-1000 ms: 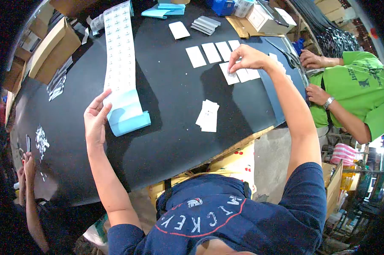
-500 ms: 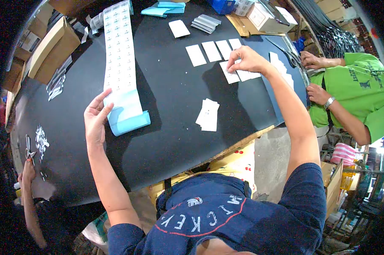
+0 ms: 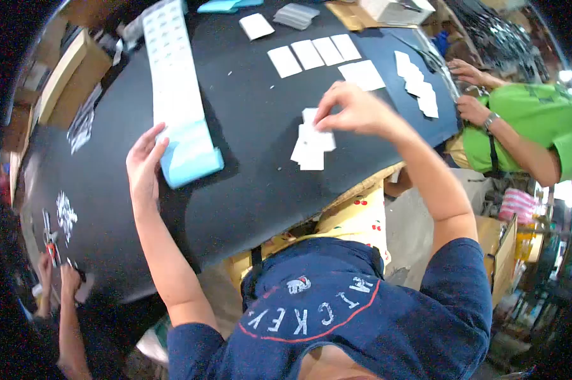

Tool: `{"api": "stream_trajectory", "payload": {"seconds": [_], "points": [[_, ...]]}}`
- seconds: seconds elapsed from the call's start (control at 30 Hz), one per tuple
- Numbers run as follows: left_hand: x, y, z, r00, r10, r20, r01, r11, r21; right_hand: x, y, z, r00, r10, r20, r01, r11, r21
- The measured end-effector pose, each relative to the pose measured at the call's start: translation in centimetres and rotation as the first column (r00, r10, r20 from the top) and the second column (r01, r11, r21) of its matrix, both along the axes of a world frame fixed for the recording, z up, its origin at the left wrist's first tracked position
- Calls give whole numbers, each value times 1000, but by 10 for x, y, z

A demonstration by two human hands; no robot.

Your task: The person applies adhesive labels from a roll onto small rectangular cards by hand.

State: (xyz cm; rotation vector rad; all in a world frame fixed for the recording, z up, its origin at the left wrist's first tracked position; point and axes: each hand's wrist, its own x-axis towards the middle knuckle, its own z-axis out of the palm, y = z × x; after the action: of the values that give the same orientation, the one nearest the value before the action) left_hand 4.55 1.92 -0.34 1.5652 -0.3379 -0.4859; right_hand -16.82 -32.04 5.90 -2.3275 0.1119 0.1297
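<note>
My left hand [image 3: 145, 166] holds the edge of a long label strip [image 3: 175, 82] where its light-blue backing [image 3: 196, 166] is curled back; thumb and fingers are on either side of the edge. My right hand [image 3: 355, 111] is pinched on a white card [image 3: 324, 140], held over a small loose pile of white cards [image 3: 310, 162]. Its fingertips are slightly blurred, and the held card overlaps the pile. Farther off, several white cards [image 3: 284, 61] lie in a row, with more overlapping cards [image 3: 363, 75] just nearer to me.
Another stack of white cards [image 3: 256, 26] and grey pieces [image 3: 295, 16] lie at the back of the black table [image 3: 248, 209]. A co-worker in a green shirt [image 3: 533, 120] sits at right near scissors [image 3: 425, 57]. At lower left, another person's hands are near scissors [image 3: 50, 244] and paper scraps [image 3: 65, 215].
My right hand has moved from the rows of cards toward me, bringing a card over the small pile. My left hand stays on the strip. The view has shifted a little.
</note>
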Motion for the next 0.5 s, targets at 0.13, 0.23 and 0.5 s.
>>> {"api": "stream_trajectory", "payload": {"seconds": [0.13,0.23,0.5], "points": [[3,-3,-12,996,7,87,-14,997,80,-14,28,-42,982,-121,145,144,977,-156],[0,-5,-5,994,-17,109,15,1000,23,-26,46,-49,922,-202,329,270,947,-175],[2,-1,-6,999,-47,-6,47,999,-5,-27,56,-62,870,-263,417,364,913,-185]]}}
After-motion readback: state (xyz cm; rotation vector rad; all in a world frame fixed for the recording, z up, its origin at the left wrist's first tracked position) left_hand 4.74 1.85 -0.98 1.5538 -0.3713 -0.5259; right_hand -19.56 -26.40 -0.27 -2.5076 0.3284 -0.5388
